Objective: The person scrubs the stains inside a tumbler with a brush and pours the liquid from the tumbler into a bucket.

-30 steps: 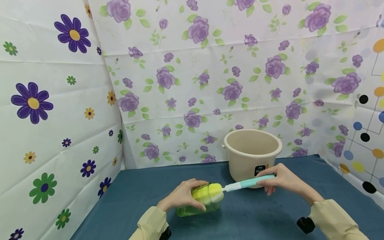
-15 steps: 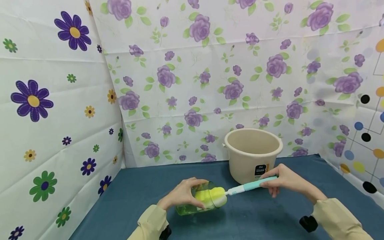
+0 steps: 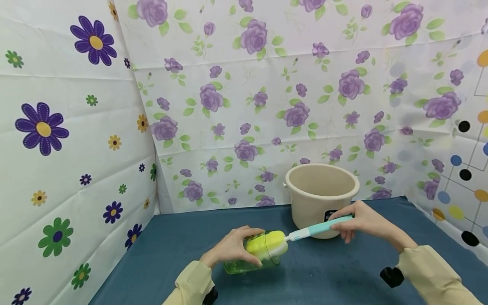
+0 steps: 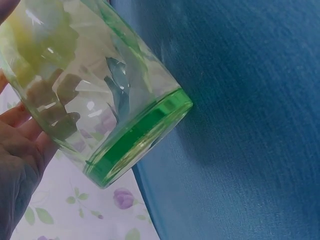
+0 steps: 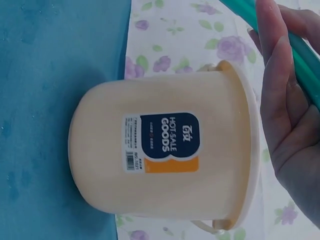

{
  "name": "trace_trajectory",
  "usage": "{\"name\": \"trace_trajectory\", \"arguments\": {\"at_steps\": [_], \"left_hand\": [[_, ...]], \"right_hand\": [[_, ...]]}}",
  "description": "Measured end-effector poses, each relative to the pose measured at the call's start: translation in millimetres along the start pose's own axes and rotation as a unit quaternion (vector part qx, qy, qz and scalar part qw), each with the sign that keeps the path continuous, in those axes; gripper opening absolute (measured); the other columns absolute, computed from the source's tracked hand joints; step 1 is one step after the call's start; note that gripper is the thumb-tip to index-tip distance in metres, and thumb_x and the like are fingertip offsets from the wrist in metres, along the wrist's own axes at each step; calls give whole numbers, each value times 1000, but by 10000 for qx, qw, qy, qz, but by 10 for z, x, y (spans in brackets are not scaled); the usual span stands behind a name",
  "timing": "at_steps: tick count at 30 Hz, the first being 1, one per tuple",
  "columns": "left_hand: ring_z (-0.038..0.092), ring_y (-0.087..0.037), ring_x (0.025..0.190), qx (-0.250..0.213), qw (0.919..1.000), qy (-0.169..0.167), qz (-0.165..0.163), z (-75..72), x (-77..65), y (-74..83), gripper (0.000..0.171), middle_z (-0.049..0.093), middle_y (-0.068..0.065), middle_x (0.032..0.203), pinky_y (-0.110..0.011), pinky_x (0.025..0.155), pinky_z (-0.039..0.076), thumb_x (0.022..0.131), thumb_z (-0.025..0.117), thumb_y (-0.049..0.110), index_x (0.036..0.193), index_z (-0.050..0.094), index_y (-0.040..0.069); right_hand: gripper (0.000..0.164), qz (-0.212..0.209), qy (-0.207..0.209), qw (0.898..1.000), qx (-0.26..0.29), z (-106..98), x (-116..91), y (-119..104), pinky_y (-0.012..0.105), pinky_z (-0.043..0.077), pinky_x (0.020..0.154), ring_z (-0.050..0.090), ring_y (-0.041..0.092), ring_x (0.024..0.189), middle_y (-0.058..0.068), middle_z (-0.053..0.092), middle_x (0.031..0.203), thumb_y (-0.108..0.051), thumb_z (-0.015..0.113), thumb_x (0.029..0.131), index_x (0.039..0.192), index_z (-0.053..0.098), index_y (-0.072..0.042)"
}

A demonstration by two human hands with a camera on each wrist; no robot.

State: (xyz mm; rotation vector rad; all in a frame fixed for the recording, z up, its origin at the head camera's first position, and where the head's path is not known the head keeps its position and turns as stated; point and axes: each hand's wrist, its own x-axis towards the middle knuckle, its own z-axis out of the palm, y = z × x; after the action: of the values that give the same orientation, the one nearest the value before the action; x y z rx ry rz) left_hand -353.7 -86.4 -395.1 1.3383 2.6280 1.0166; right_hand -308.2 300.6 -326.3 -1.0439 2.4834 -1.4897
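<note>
A clear green glass [image 3: 238,267] lies tilted on its side just over the blue cloth, its mouth to the right. My left hand [image 3: 234,246] grips it round the side; in the left wrist view the thick green base of the glass [image 4: 140,137] shows. A bottle brush with a yellow and white sponge head [image 3: 272,243] is partly inside the glass. My right hand [image 3: 362,222] holds the brush by its teal and white handle [image 3: 320,227]. In the right wrist view, fingers [image 5: 280,75] wrap the teal handle [image 5: 305,65].
Behind the right hand a beige bucket [image 3: 320,207] stands upright on the blue cloth [image 3: 183,237], a dark label [image 5: 170,135] on its side. Flowered sheets [image 3: 228,106] hang behind and at both sides.
The brush first slid a little out to the right with its handle dipping; now its handle end has risen with the right hand. The left hand keeps the glass nearly still.
</note>
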Motion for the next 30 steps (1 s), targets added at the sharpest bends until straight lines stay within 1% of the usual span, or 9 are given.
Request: {"name": "trace_trajectory", "arguments": {"at_steps": [6, 9, 13, 16, 20, 23, 26, 30], "left_hand": [[49, -8, 87, -72, 10000, -30, -14, 6, -2, 6, 76, 50, 10, 100, -29, 69, 42, 66, 78, 44, 133, 48, 22], [48, -8, 87, -70, 10000, -39, -8, 2, -5, 11, 76, 50, 10, 100, -29, 70, 42, 67, 78, 44, 133, 48, 23], [49, -15, 86, -64, 10000, -60, 28, -4, -4, 12, 75, 49, 10, 98, -29, 68, 41, 67, 77, 44, 133, 48, 23], [48, -17, 85, -31, 10000, -68, 25, -9, -8, 11, 74, 48, 10, 97, -29, 66, 40, 67, 77, 45, 133, 48, 24], [47, -13, 87, -95, 9999, -67, -54, -14, -10, 7, 74, 49, 10, 99, -30, 68, 41, 67, 76, 46, 133, 47, 25], [47, -14, 88, -151, 9998, -72, -92, -14, -5, -1, 74, 49, 8, 100, -30, 69, 41, 68, 76, 45, 133, 47, 24], [47, -14, 87, -129, 9998, -85, -96, -13, -1, -4, 74, 50, 7, 99, -30, 68, 41, 68, 76, 45, 133, 47, 24], [47, -11, 86, -108, 9999, -73, -86, -13, -1, -4, 75, 49, 9, 99, -30, 69, 41, 67, 77, 45, 133, 47, 24]], "right_hand": [[22, 6, -16, 10000, -48, -84, 11, -3, 42, 48, 47, 60, 29, 51, 12, 62, 64, -2, 60, 86, 105, 62, 9], [22, 80, -57, 9999, -68, -115, 6, -11, 42, 48, 48, 60, 29, 52, 13, 62, 65, -4, 61, 86, 104, 63, 7], [22, 151, -94, 9997, -184, -136, -14, -9, 42, 48, 47, 60, 29, 52, 12, 62, 63, -7, 61, 86, 103, 63, 8], [22, 87, -182, 9996, -206, -141, -37, 0, 41, 48, 46, 59, 31, 51, 11, 62, 62, -6, 60, 87, 104, 63, 9], [20, -14, -345, 9994, -95, -144, -69, 20, 42, 47, 46, 58, 33, 50, 11, 62, 62, -2, 58, 87, 104, 63, 8], [20, 15, -390, 9992, -16, -139, -89, 17, 42, 47, 45, 58, 32, 50, 12, 61, 61, -2, 58, 88, 105, 64, 7], [21, 49, -374, 9993, 32, -129, -95, -2, 43, 47, 45, 58, 32, 49, 12, 61, 61, -2, 58, 87, 105, 63, 7], [21, -11, -304, 9995, 36, -115, -79, -20, 43, 47, 44, 58, 32, 48, 12, 61, 61, -1, 59, 87, 105, 63, 8]]}}
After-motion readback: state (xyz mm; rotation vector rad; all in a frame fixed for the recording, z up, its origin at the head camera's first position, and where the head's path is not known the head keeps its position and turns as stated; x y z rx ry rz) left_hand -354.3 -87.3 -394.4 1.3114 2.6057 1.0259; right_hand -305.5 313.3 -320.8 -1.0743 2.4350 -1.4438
